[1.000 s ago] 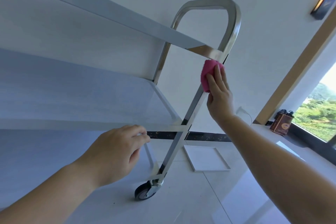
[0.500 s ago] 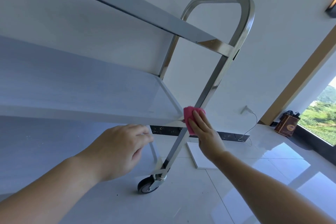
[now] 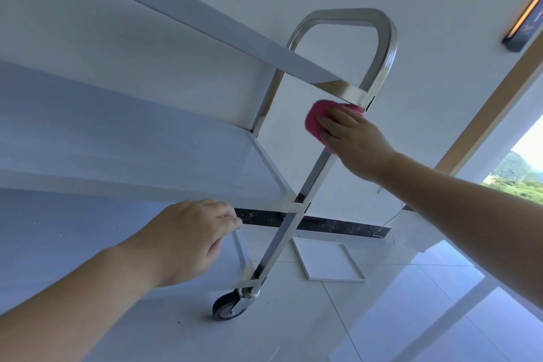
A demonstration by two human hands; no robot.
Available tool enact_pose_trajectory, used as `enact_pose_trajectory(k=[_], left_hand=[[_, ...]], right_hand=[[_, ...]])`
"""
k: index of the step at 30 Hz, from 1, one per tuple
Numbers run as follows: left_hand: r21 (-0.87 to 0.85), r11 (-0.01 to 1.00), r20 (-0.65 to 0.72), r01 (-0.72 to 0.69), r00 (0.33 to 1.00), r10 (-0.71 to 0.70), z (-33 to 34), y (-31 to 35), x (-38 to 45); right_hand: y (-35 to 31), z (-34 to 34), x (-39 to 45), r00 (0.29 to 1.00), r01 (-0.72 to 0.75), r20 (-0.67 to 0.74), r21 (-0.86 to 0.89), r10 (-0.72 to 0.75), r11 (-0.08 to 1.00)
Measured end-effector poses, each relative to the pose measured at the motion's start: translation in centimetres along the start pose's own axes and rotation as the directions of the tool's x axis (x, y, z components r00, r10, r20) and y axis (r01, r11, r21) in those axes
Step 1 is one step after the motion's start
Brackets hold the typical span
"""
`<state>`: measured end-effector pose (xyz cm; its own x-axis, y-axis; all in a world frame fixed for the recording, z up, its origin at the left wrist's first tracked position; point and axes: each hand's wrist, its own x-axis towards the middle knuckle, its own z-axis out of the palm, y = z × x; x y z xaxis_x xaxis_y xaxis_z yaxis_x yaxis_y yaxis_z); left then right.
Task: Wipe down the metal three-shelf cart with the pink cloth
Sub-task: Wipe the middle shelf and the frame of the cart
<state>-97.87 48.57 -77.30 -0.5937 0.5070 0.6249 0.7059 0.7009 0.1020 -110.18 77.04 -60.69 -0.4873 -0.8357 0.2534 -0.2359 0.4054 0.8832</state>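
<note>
right hand wrapped over the pink cloth, fingers curled round it, pressing it against the cart post just under the top shelf corner. left hand gripping the front rim of the middle shelf, fingers curled over the edge. handle loop above the cloth. caster at the post's foot on the tiled floor. white tray flat on the floor beyond, near the wall.
</note>
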Motion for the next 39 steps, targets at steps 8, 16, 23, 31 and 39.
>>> enact_pose_trajectory(k=[8,16,23,31,39], left_hand=[[0.0,1.0,0.058,-0.004,0.998,0.004,0.0,-0.5,-1.1],[0.05,0.998,0.157,-0.029,0.987,0.02,0.0,-0.9,-2.3],[0.063,0.998,0.155,0.013,0.988,-0.023,0.0,-1.8,-3.3],[0.162,0.986,0.164,0.029,0.985,-0.056,-3.5,-2.2,-5.2],[0.357,0.887,0.126,0.292,0.926,-0.356,-12.8,-4.5,-14.3]], right_hand=[[-1.5,0.4,1.5,0.948,-0.046,0.299,-0.218,0.112,0.975],[-4.6,2.3,-1.0,0.936,0.091,0.351,-0.228,-0.006,0.969],[-10.7,5.2,-4.0,0.887,0.211,0.43,-0.053,-0.168,0.976],[-8.7,2.2,-1.3,0.939,0.169,0.276,0.144,-0.203,0.975],[-15.5,-9.6,12.9,0.862,0.402,-0.478,0.438,-0.171,0.804]])
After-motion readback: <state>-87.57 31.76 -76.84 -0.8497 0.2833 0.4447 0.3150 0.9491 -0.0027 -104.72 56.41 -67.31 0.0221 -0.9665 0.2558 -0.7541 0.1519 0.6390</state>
